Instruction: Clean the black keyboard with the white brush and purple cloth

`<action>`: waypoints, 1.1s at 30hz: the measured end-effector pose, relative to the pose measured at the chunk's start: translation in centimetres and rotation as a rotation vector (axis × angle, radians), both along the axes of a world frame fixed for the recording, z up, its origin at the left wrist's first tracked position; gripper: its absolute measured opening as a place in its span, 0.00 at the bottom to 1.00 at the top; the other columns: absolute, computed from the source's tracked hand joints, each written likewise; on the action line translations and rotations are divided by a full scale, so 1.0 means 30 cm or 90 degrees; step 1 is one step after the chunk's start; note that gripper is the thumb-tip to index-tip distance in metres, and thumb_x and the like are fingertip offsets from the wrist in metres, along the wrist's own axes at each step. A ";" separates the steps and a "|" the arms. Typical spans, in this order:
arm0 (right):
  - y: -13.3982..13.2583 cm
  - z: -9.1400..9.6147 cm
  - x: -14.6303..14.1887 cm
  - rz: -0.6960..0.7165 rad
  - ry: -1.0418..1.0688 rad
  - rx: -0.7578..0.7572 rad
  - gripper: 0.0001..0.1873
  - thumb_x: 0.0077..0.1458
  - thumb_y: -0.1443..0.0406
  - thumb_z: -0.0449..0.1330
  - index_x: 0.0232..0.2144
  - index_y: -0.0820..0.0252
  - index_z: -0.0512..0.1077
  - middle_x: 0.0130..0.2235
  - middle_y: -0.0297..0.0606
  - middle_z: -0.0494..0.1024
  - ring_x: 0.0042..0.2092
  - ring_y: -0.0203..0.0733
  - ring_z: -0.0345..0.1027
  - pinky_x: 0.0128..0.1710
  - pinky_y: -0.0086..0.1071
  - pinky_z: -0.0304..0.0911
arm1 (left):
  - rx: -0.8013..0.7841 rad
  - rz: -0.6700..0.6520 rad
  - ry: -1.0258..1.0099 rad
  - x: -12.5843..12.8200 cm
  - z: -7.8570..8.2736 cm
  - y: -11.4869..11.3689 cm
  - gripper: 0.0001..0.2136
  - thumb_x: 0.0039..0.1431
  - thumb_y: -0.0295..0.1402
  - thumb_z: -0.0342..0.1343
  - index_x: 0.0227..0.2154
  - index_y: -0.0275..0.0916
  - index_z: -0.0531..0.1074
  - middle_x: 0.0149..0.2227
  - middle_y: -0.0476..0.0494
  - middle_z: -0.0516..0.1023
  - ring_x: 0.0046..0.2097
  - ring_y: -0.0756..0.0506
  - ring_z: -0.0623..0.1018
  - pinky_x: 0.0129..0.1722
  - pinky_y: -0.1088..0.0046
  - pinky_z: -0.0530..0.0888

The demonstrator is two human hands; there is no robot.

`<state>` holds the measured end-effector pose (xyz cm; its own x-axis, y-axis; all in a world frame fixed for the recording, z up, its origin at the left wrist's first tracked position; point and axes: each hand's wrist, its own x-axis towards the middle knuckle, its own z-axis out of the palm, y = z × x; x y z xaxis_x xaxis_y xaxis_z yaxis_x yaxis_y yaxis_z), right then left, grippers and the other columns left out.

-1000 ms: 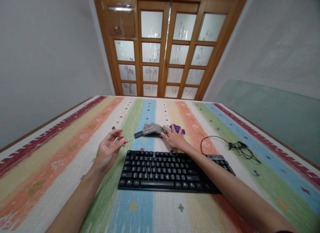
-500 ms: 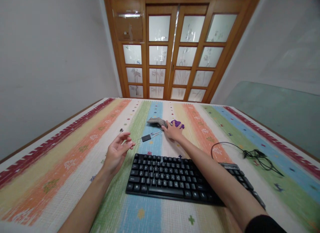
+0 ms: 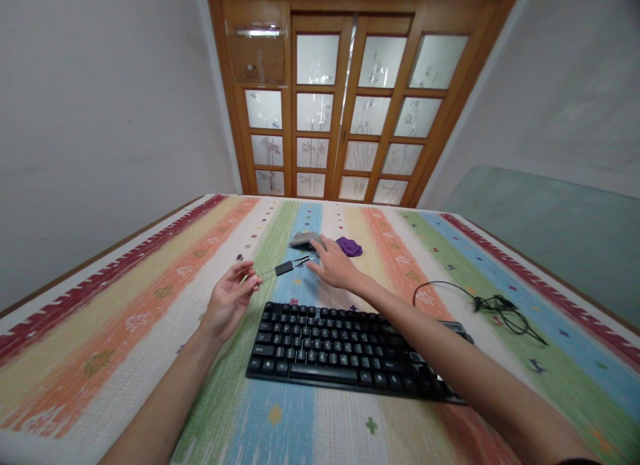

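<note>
My left hand (image 3: 229,304) hovers left of the black keyboard (image 3: 340,348), palm up, its thumb and fingertips pinched on the thin wire end of a small tool with a black handle (image 3: 283,268). My right hand (image 3: 334,266) reaches over the keyboard's far edge. Its fingers are stretched out flat and low over the tablecloth, the fingertips right beside the tool's metal loop end (image 3: 309,256). Just beyond the right hand lie a crumpled grey cloth (image 3: 304,238) and a small purple lump (image 3: 349,246); the hand touches neither.
A striped, many-coloured tablecloth (image 3: 150,298) covers the table. The keyboard's black cable (image 3: 493,305) lies coiled at the right. Behind the table stand wooden doors with frosted glass panes (image 3: 345,112). A glass sheet (image 3: 550,225) leans against the right wall.
My right hand has left the grey cloth and drawn back toward the tool's loop end. The left hand stays pinched on the tool. My head has shifted slightly.
</note>
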<state>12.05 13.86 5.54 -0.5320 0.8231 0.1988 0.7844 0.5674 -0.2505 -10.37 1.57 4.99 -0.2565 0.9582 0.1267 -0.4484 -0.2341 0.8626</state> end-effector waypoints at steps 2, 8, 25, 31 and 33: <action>-0.062 0.016 -0.020 0.157 0.116 -0.075 0.37 0.62 0.53 0.56 0.66 0.66 0.55 0.66 0.56 0.59 0.63 0.54 0.59 0.62 0.47 0.55 | -0.008 -0.015 -0.006 0.000 -0.001 -0.001 0.18 0.37 0.25 0.73 0.35 0.39 0.78 0.33 0.50 0.75 0.32 0.53 0.77 0.31 0.82 0.74; -0.187 0.047 -0.104 0.360 0.435 -0.346 0.35 0.57 0.47 0.59 0.59 0.64 0.65 0.35 0.39 0.77 0.29 0.37 0.68 0.29 0.31 0.65 | -0.034 -0.044 -0.013 -0.003 -0.015 0.006 0.19 0.36 0.26 0.74 0.35 0.38 0.79 0.32 0.51 0.76 0.31 0.53 0.78 0.32 0.82 0.74; -0.201 0.023 -0.133 0.279 0.361 -0.116 0.30 0.66 0.50 0.52 0.21 0.64 0.74 0.27 0.38 0.78 0.28 0.34 0.68 0.31 0.28 0.58 | -0.089 -0.029 0.451 -0.020 -0.081 0.039 0.15 0.45 0.43 0.65 0.32 0.38 0.78 0.34 0.43 0.83 0.39 0.41 0.80 0.40 0.66 0.74; -0.204 -0.001 -0.154 0.279 0.362 -0.184 0.26 0.66 0.52 0.54 0.25 0.65 0.76 0.32 0.41 0.81 0.28 0.33 0.69 0.30 0.27 0.61 | -0.086 -0.077 0.540 -0.026 -0.092 0.047 0.14 0.48 0.44 0.59 0.31 0.38 0.79 0.32 0.44 0.82 0.35 0.43 0.78 0.36 0.69 0.72; -0.204 -0.007 -0.166 0.259 0.374 -0.192 0.24 0.66 0.54 0.54 0.26 0.65 0.76 0.29 0.39 0.80 0.28 0.34 0.69 0.30 0.27 0.61 | -0.088 -0.084 0.554 -0.025 -0.091 0.046 0.14 0.48 0.44 0.58 0.30 0.38 0.78 0.30 0.45 0.81 0.33 0.45 0.76 0.34 0.70 0.71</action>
<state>7.06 7.74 5.34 -0.6807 0.6493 0.3392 0.2204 0.6230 -0.7505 -11.13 2.94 2.26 -0.0102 0.9943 0.1064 0.3637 -0.0955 0.9266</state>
